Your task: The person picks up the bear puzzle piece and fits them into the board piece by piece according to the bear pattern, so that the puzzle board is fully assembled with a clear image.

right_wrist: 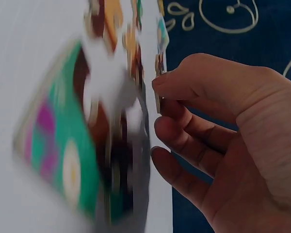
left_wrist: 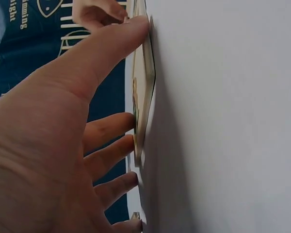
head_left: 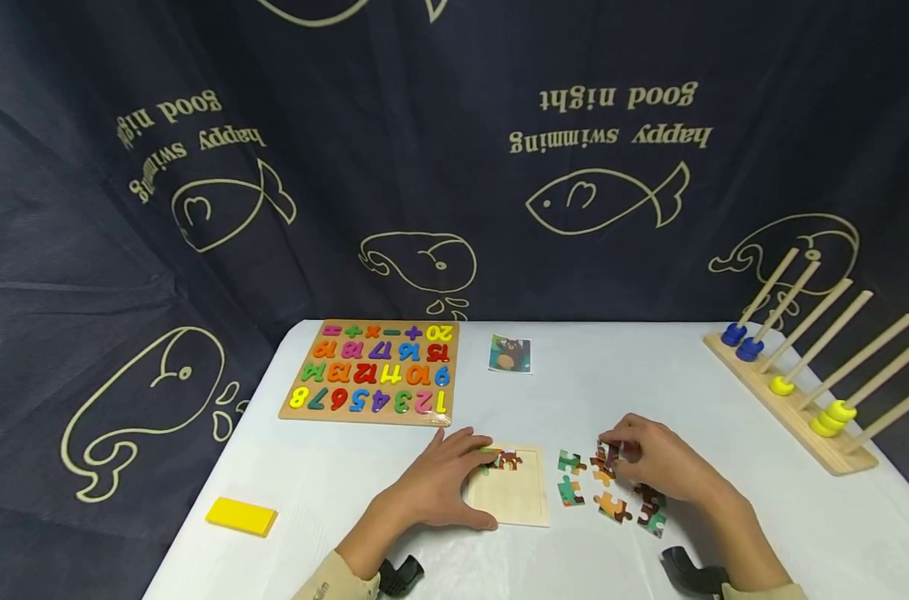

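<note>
head: r grip (head_left: 660, 461) tight on puzzle pc (head_left: 612, 452), l grip (head_left: 441, 483) wide on tray (head_left: 510, 500), loose pcs (head_left: 611, 507), number-board (head_left: 364, 420) close

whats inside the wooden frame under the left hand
At least one puzzle piece shows along the far side of the wooden frame, with bare wood nearer. The left hand covers part of the left side, hiding what lies there.

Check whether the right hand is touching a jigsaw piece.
Touching: the right wrist view shows the right hand pinching a jigsaw piece between thumb and finger.
</note>
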Demonstrator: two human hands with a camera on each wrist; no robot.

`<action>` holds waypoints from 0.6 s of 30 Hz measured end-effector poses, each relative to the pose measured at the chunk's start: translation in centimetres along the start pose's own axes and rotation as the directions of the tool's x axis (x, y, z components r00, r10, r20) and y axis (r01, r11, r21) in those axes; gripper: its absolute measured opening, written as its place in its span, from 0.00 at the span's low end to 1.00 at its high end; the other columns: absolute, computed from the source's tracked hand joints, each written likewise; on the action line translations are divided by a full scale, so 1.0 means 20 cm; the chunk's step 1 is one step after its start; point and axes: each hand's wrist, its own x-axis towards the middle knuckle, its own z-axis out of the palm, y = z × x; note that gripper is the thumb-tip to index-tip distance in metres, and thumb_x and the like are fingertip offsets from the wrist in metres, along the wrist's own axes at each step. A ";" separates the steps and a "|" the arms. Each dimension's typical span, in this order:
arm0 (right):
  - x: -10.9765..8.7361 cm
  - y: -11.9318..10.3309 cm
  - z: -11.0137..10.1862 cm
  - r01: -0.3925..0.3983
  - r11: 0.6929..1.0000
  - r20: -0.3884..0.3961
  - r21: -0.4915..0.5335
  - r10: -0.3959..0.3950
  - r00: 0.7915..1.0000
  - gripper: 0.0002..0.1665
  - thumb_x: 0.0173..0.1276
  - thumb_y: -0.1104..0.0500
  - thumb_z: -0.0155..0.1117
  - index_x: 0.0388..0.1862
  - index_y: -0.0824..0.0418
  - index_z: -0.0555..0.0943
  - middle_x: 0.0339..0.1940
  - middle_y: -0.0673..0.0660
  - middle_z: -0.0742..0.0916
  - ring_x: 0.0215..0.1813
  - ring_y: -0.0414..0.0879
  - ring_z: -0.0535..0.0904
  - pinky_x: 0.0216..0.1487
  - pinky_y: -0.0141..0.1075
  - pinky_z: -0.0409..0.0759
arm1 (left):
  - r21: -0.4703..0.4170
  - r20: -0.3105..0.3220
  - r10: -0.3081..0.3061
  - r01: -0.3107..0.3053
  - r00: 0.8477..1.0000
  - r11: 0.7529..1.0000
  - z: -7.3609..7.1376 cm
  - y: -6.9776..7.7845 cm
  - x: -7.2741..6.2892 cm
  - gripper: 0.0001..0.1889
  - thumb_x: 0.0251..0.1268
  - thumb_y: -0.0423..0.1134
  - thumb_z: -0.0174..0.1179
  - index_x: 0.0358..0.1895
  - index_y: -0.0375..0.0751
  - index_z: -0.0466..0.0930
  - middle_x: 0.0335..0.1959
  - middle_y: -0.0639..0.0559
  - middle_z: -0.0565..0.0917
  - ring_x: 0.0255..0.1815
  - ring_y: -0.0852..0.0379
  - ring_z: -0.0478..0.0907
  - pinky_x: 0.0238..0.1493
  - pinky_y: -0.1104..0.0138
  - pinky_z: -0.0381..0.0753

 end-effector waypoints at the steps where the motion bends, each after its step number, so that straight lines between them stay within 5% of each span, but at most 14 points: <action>1: 0.01 -0.01 0.01 0.022 1.000 0.006 0.009 -0.022 1.000 0.23 0.52 0.66 0.69 0.51 0.60 0.84 0.35 0.46 0.79 0.30 0.39 0.71 0.27 0.31 0.72 | 0.005 0.000 -0.002 0.002 1.000 1.000 0.00 0.00 0.00 0.48 0.40 0.75 0.64 0.67 0.54 0.71 0.71 0.59 0.63 0.74 0.49 0.52 0.70 0.42 0.42; 18: 0.17 -0.28 0.22 0.143 0.988 0.048 -0.064 -0.140 0.989 0.18 0.57 0.60 0.70 0.48 0.53 0.85 0.36 0.42 0.79 0.32 0.39 0.72 0.31 0.32 0.72 | 0.107 -0.020 0.001 0.002 1.000 0.994 0.02 0.04 0.02 0.46 0.39 0.70 0.65 0.65 0.53 0.70 0.71 0.59 0.64 0.73 0.46 0.54 0.67 0.38 0.49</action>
